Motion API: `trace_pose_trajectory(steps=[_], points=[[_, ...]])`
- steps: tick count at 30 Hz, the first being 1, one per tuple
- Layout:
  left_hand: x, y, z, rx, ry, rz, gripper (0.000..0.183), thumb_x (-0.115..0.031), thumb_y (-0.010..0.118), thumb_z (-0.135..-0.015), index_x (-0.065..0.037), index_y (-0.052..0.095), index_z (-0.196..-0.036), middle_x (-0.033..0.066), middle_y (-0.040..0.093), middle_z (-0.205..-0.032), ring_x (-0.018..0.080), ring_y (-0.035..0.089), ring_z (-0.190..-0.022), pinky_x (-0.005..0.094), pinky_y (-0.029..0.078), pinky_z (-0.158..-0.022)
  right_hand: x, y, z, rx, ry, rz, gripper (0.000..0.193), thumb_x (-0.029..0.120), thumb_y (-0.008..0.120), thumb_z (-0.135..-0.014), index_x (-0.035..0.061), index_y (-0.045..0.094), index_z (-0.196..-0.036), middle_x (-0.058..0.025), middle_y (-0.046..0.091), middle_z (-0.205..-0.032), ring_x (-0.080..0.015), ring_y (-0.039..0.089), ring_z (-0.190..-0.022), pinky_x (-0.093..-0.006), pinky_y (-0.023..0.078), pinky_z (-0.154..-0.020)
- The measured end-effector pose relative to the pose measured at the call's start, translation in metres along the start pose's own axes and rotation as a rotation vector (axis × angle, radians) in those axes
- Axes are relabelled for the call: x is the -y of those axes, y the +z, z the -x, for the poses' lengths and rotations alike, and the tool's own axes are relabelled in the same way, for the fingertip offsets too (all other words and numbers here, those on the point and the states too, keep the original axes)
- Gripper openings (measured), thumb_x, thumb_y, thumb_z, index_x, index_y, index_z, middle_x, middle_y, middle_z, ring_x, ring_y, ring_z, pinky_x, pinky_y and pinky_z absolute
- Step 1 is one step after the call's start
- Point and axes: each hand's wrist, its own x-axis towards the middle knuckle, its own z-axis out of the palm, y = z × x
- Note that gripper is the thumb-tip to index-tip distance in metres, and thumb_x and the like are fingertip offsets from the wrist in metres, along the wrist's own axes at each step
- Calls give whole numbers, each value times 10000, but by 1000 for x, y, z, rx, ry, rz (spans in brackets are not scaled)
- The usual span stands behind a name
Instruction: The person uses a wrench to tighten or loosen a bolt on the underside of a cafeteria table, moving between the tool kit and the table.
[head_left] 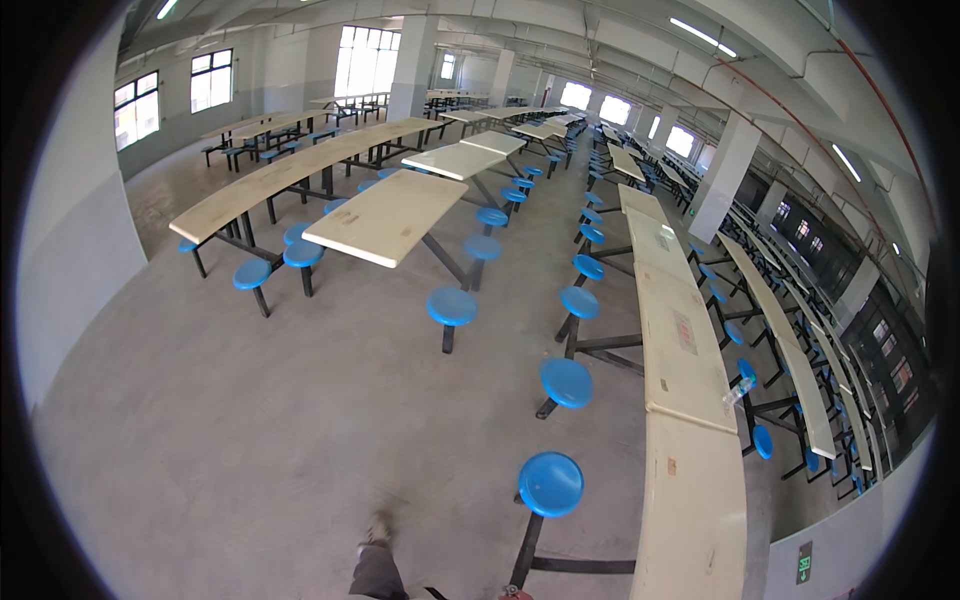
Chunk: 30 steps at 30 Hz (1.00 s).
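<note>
Neither hand in shot, so can't tell open or clenched; just a foot mid-stride beside the nearest blue stool, bolted to the long cream table for fixed seating.

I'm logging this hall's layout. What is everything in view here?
Tables: many, cream, in long rows running to the far wall.
Stools: many, blue round seats on dark frames, beside the tables.
Bottle: one, clear plastic, at the right edge of the near right table.
Pillars: several, white, between the rows.
Windows: many, bright, along the far and left walls.
Floor: grey concrete.
Person's leg and shoe: one, bottom edge; hands not in view.
</note>
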Motion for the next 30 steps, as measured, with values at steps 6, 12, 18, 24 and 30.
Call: trace_pose_trajectory(steps=[6, 12, 18, 24, 30], points=[[-59, -15, -52, 56, -87, -133, 116, -172, 553, -738, -93, 638, -742, 66, 591, -616, 174, 585, -560, 338, 455, -530, -16, -10, -44, -68, 102, -141, 438, 401, 456, -882, 83, 449, -1185, -81, 536, -1036, -168, 515, -897, -383, 429, -754], [-230, -39, -182, 25, 530, -884, 99, -203, 562, -733, -126, 595, -682, 86, 582, -620, 213, 576, -544, 376, 433, -474, 94, -27, -83, -296, 266, -286, 345, 363, 493, -857, 79, 459, -1050, -71, 508, -912, -168, 494, -786, -372, 410, -673], [-555, 37, -226, 42, 247, -247, 209, -251, 624, -762, -51, 621, -703, 22, 511, -510, 127, 462, -422, 287, 345, -385, 169, -65, -135, -405, 284, -434, 271, 326, 529, -833, 76, 468, -915, -61, 480, -789, -168, 474, -674, -361, 391, -592], [-737, 127, -280, 47, 554, -536, 320, -357, 590, -788, -40, 631, -763, 132, 587, -604, 235, 571, -532, 351, 432, -503, 215, -116, -198, -442, 363, -549, 236, 289, 566, -808, 72, 478, -780, -51, 452, -665, -168, 454, -563, -349, 373, -512], [-797, 179, -265, 256, 334, -736, 285, -356, 527, -818, -116, 679, -842, 62, 570, -558, 162, 538, -495, 328, 406, -465, 294, -204, -280, -426, 414, -537, 257, 252, 603, -783, 68, 487, -645, -41, 423, -542, -167, 434, -452, -338, 354, -431]])
